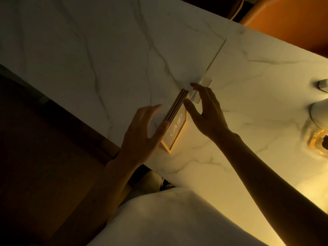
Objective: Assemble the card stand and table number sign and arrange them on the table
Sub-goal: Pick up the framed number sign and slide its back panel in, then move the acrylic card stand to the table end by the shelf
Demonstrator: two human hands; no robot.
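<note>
A gold-framed table number sign [174, 124] stands on the white marble table [88, 50] near its front edge, its lit face showing a circled "A8". My left hand [143, 132] is spread beside its left side, with the thumb against the frame. My right hand [205, 110] hovers open on the other side, thumb close to the sign's top corner. Just behind that hand stands a clear acrylic card stand [215, 55] on a small clear base [205, 80]; its upright sheet is seen edge-on and reaches back across the table.
An orange chair [287, 20] stands beyond the far right edge of the table. At the right edge a white round lamp base [318, 112], a small grey block [322, 85] and an amber glass object [319, 141] sit on the table. Dark wooden floor lies to the left.
</note>
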